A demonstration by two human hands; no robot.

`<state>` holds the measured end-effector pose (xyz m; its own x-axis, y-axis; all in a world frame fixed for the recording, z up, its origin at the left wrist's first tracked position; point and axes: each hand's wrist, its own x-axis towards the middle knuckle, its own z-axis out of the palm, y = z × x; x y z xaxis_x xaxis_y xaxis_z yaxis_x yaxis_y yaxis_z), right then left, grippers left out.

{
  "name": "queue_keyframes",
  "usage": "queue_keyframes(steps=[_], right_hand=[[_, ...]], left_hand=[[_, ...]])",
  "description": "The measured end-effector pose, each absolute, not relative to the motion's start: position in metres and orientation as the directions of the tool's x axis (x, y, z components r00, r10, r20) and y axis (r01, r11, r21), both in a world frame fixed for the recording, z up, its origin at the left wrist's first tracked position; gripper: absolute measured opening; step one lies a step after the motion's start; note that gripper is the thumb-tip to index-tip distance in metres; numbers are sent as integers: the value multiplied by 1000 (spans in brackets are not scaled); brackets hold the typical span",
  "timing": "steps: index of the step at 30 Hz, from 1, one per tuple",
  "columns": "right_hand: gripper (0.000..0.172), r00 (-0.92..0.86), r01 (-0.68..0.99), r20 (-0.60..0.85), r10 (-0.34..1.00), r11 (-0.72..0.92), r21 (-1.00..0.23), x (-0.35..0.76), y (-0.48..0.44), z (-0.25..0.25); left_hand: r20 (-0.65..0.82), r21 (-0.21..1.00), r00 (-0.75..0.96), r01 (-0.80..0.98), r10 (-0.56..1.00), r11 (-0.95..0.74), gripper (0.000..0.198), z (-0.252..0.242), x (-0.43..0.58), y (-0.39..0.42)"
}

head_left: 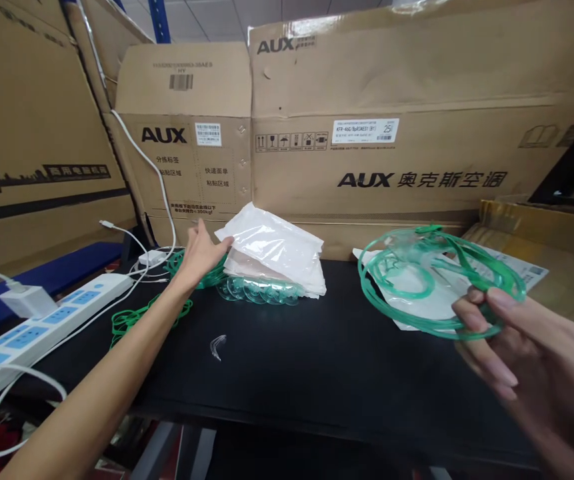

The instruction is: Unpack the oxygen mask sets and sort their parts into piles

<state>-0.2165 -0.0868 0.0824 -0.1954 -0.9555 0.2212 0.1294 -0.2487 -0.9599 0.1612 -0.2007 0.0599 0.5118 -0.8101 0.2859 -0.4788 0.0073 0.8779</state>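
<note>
In my right hand is a looped coil of clear green tubing, pinched between thumb and fingers and raised above the table's right side. A flat green strap runs inside the coil. My left hand reaches to the back with thumb and fingers apart, its thumb at the left edge of a pile of white plastic packets. Whether the thumb presses on the packets I cannot tell. In front of the pile stands a row of clear green cup-shaped pieces. More green tubing lies beside my left wrist.
Thin green cords and a small bunch of thin wires lie on the black table. A white power strip with cables runs along the left. Large cardboard boxes wall the back. White packaging lies beneath the coil.
</note>
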Motion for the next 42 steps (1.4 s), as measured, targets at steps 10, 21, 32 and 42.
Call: queue_keyframes(steps=[10,21,32,42], right_hand=[[31,171,36,128,-977,-123,-992,-204,-81,61],[40,453,-36,-149,-879,148,-988,-179,-97,26],[45,-63,-651,183,-981,-98,-752,-199,-111,10],[18,372,-529,481,-794,-607,-593,-159,-101,3]], left_hand=[[309,269,-255,-901,-916,341,51,69,117,-227],[-178,122,-85,-990,-980,63,41,53,81,-284],[-74,185,-324,-934,-943,306,33,58,44,-277],[222,318,-459,-800,-860,509,50,65,43,-187]])
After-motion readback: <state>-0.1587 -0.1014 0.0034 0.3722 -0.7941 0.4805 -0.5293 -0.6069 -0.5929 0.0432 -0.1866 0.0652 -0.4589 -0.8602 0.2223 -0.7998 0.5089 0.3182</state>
